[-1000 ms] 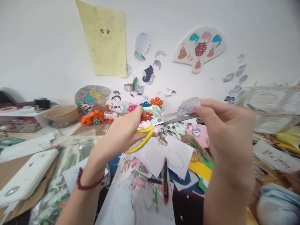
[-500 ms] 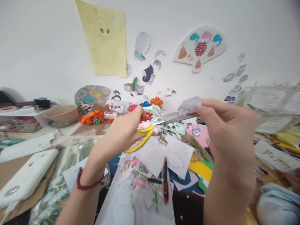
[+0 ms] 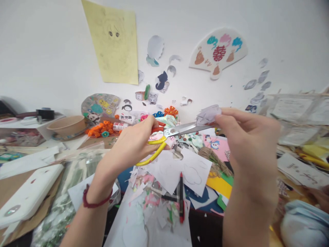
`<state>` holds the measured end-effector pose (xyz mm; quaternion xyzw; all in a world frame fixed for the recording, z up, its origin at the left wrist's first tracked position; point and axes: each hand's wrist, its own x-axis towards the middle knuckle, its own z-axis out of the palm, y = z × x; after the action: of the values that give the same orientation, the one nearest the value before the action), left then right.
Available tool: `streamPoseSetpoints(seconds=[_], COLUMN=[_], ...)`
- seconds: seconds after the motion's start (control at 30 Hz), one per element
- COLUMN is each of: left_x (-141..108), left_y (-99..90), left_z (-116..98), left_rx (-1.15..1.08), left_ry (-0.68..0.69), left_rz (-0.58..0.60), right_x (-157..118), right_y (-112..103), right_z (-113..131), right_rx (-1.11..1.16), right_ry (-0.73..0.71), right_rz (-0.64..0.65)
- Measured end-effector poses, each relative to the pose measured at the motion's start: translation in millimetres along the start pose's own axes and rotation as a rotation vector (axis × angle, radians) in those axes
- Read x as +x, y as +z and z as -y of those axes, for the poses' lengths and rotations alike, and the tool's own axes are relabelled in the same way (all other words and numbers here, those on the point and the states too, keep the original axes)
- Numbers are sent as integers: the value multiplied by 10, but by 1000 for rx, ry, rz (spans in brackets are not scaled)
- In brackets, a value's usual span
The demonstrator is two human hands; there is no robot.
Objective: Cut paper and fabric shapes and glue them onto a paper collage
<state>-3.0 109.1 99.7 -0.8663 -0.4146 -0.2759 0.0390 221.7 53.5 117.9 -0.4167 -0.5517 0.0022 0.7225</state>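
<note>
My left hand (image 3: pixel 130 144) is closed around the orange and yellow handles of a pair of scissors (image 3: pixel 169 132). The blades point right, toward a small whitish paper cutout (image 3: pixel 207 115) with a jagged outline and faint pencil lines. Between thumb and fingertips, my right hand (image 3: pixel 248 137) pinches that cutout by its right edge. The blades are at the lower edge of the cutout; whether they bite into it I cannot tell. Below the hands lies a white paper sheet (image 3: pixel 195 171) with pencil drawings and a rounded notch, and a red-and-black pen (image 3: pixel 181 199).
Paper scraps (image 3: pixel 150 199) litter a pale sheet in front. Behind are orange flowers (image 3: pixel 102 128), a beige bowl (image 3: pixel 68 125) and a twine bundle (image 3: pixel 214 159). A white device (image 3: pixel 31 192) lies at left. Someone else's hand (image 3: pixel 317 197) shows at the right edge.
The scissors and my left hand have shifted slightly left in the view. My right hand still pinches the paper cutout in almost the same place.
</note>
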Motion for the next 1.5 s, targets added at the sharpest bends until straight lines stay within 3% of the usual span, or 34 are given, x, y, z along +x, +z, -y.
streamPoseSetpoints(seconds=[0.3,0.47,0.63,0.77,1.03,1.27,1.5], left_x=[-30,-14,91,134,141,125,92], left_y=[-120,-74,141,278,506,593,596], left_z=[105,193,236,76,-345,-455,-517], left_rx=[40,-65,-296,-590,-785,-836,-838], left_ry=[-146,-167,-198,-163,-10,-24,-82], left_rz=[34,59,-213,-237,-327,-417,-412], right_x=[69,69,72,61,-5,-58,-162], right_y=[-32,-16,19,52,175,306,389], right_z=[-88,-89,-54,-2,29,110,231], right_rx=[84,123,253,453,779,895,937], right_ry=[98,85,183,275,288,390,399], right_rz=[-27,-50,-94,-53,30,43,113])
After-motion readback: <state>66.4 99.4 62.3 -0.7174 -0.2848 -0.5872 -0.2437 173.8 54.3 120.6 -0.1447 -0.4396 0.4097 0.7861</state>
